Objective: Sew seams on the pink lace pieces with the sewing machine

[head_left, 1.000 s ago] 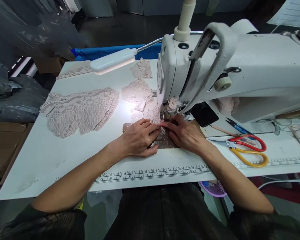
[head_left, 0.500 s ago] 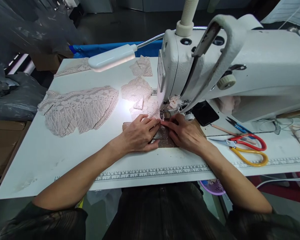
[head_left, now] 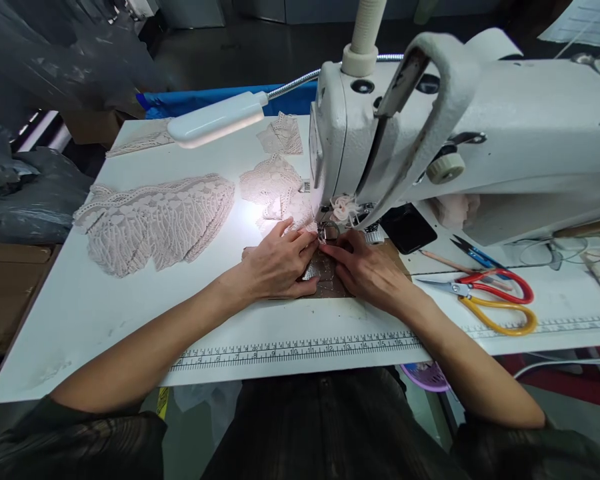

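Left hand (head_left: 280,267) and right hand (head_left: 367,270), together, press lace (head_left: 300,217) flat (needle (head_left: 329,230) at 12 o'clock); fingertips risk a prick if they slide closer

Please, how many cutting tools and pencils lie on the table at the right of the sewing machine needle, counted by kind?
Large scissors with red and yellow handles: 1
Small blue-handled thread snips: 1
Thin wooden pencil: 1
Total: 3

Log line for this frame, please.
left hand: flat on lace | right hand: at presser foot | scissors: right, untouched
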